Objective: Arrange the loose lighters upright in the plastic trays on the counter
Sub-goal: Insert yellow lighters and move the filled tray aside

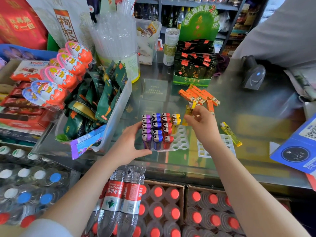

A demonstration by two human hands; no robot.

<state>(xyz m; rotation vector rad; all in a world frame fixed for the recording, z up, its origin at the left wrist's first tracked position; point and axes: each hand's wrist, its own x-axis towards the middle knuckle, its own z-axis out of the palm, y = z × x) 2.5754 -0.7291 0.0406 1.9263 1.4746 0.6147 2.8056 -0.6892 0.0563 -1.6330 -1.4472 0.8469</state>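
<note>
A white plastic tray (181,142) on the glass counter holds upright lighters in rows: purple (146,132), blue (157,132), red (167,130) and two yellow (176,122). Several holes at its near right are open. My left hand (131,144) grips the tray's left front side, thumb along the front edge. My right hand (201,122) holds a yellow lighter (189,112) upright just right of the yellow row. Another yellow lighter (230,134) lies flat on the counter to the right. A second white tray (203,151) lies partly under my right forearm.
Orange lighters (200,95) lie in a loose pile behind the tray. A clear bin of green packets (109,106) stands close on the left. A green display box (193,67), a barcode scanner (253,74) and a blue payment sign (297,147) surround the work area. Another person's grey sleeve (282,31) is at the far right.
</note>
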